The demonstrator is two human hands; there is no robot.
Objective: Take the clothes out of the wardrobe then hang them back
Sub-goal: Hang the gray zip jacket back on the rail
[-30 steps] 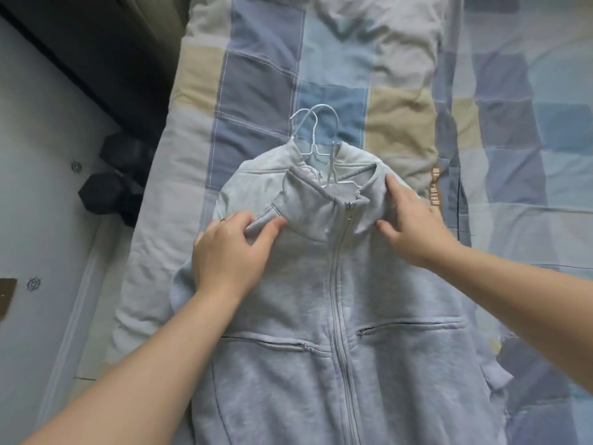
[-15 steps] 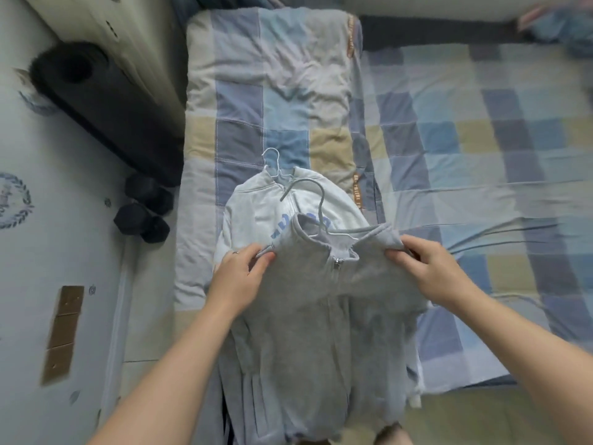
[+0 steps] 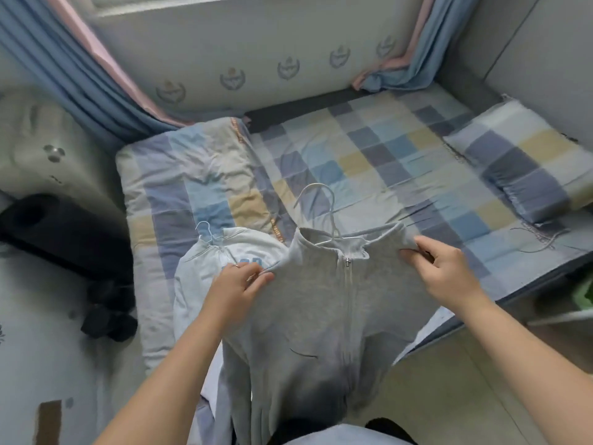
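Note:
A grey zip-up jacket (image 3: 314, 303) hangs in the air above the bed edge, held up by both shoulders. My left hand (image 3: 239, 285) pinches its left shoulder and my right hand (image 3: 444, 268) grips its right shoulder. A white wire hanger (image 3: 321, 207) sits inside the collar, its hook sticking up. Under and left of the jacket a pale white sweatshirt (image 3: 205, 271) with blue lettering lies on the bed on its own thin hanger (image 3: 207, 232). The jacket's lower part drapes down over my body.
The bed (image 3: 385, 155) has a checked sheet, a folded quilt (image 3: 192, 187) on the left and a pillow (image 3: 526, 159) on the right. Dark dumbbells (image 3: 109, 319) and a black roll (image 3: 54, 232) lie on the floor at left. Curtains (image 3: 73, 75) hang behind.
The jacket has been lifted off the bed and raised, uncovering the white sweatshirt beneath. My view has tilted up and back from the bed, showing the far wall.

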